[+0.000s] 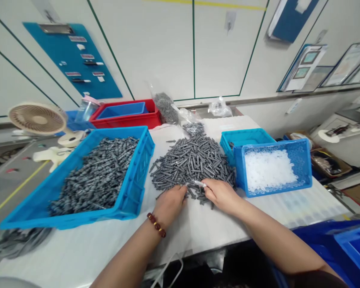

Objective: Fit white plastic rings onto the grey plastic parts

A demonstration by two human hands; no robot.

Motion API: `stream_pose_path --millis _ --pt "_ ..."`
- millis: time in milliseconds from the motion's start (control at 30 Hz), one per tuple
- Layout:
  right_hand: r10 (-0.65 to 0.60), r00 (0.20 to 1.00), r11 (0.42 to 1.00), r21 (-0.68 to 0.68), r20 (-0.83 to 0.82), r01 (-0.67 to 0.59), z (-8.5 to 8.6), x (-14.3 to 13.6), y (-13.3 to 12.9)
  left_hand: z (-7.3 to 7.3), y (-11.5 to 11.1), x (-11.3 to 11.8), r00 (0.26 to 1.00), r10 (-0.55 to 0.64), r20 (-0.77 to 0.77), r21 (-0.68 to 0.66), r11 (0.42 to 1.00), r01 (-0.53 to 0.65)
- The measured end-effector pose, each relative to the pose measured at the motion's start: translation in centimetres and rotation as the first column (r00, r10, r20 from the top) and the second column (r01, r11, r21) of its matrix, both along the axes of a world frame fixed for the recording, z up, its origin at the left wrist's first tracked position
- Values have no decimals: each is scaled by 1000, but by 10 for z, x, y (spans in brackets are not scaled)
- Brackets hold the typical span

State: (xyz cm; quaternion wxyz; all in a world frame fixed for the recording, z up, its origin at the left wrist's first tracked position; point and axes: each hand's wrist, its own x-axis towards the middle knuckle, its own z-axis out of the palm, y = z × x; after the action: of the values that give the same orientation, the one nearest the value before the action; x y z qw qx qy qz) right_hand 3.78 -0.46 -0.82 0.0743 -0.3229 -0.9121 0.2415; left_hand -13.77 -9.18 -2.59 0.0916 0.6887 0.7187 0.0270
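Observation:
A heap of small dark grey, ridged plug-like parts (195, 158) lies on the white-covered table in front of me. At its near edge my left hand (170, 204) is closed, fingertips pinched together; what they hold, if anything, is too small to make out. My right hand (222, 196), just across from it, pinches a small pale rod-like piece (199, 183) that points toward the left fingertips. To the right, a tilted blue bin (304, 166) holds many small white rings (268, 170). On the left, a large blue crate (138, 184) contains more grey parts (96, 176).
Behind the heap lie clear bags (166, 108) of parts. A red bin (132, 122) with a blue tray (123, 111) inside stands back left, near a small fan (37, 118). A teal bin (249, 138) sits behind the ring bin. Dark blue containers (327, 240) are at the lower right.

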Motion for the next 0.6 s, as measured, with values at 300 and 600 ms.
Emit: stream_pose_path --millis 300,600 --pt "-4 999 999 33 38 3 -2 1 3 12 1 -22 820 43 570 237 947 -215" --pt "93 988 994 53 122 -100 -2 -1 -2 10 0 -21 827 -152 541 294 956 -17"
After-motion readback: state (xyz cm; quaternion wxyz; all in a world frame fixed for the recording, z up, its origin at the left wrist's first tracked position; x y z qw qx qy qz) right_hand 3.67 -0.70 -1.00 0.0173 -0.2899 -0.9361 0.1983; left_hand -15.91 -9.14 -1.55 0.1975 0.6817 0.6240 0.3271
